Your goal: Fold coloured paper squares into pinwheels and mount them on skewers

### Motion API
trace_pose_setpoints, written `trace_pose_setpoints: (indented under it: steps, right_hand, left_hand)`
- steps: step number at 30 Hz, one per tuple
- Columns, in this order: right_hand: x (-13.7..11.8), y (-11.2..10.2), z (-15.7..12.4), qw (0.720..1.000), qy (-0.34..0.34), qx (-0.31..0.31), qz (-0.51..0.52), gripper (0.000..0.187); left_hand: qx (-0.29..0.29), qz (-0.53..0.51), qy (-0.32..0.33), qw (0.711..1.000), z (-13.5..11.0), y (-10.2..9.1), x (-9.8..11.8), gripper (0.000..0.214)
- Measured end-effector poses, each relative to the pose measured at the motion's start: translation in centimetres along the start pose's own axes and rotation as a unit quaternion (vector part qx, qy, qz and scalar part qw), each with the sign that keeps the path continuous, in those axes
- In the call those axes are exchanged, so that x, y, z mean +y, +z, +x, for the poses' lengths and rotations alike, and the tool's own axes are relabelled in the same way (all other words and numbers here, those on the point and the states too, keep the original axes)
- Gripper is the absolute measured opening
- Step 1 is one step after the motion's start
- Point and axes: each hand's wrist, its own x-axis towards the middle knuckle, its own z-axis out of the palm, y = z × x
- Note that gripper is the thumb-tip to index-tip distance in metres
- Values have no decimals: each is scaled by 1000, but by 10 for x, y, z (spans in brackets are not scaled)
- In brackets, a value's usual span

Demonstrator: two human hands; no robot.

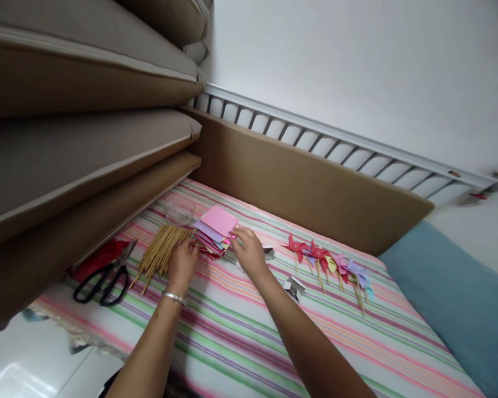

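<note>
Near edge, left: black-handled scissors (pixel 118 266), blades slightly parted, resting by a red item (pixel 92 267) on the striped cloth (pixel 232 326). Near, right of the forearms: small open box (pixel 292 288). Beyond it, a row of paper pinwheels (pixel 319 256) on sticks, mixed colours. Mid-field, left: bundle of thin wooden sticks (pixel 160 247), loosely fanned. Left hand (pixel 183 258), silver bracelet at wrist, between sticks and paper; fingers curled, cannot tell whether they pinch anything. Right hand (pixel 248 249) at the paper's right edge, thumb and forefinger close together; grip on a sheet unclear. Stack of coloured paper (pixel 219 220) between both hands, pink uppermost. Farther: clear round container (pixel 179 209), then brown panel (pixel 299 179)
</note>
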Motion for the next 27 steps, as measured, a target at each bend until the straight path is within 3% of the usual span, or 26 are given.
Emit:
trace_pose_setpoints:
  steps: [4, 9, 21, 23, 27]
  right_hand:
    - [-3, 29, 43, 994, 17, -83, -71, 38]
    - [4, 51, 52, 990, 34, -112, -82, 49]
    - [12, 44, 49, 990, 34, -123, -58, 23]
    - [12, 43, 50, 991, 21, -120, -59, 17]
    - [9, 34, 54, 994, 24, -67, -79, 26]
  left_hand:
    - [19, -56, -7, 998, 4, -1, -5, 18]
    - [23, -80, -10, 996, 8, -5, -7, 18]
    - [22, -169, -26, 985, 8, -6, -5, 18]
    - [29, -205, -31, 978, 7, -8, 0, 18]
    - [27, -322, -36, 946, 2, -13, 20, 21]
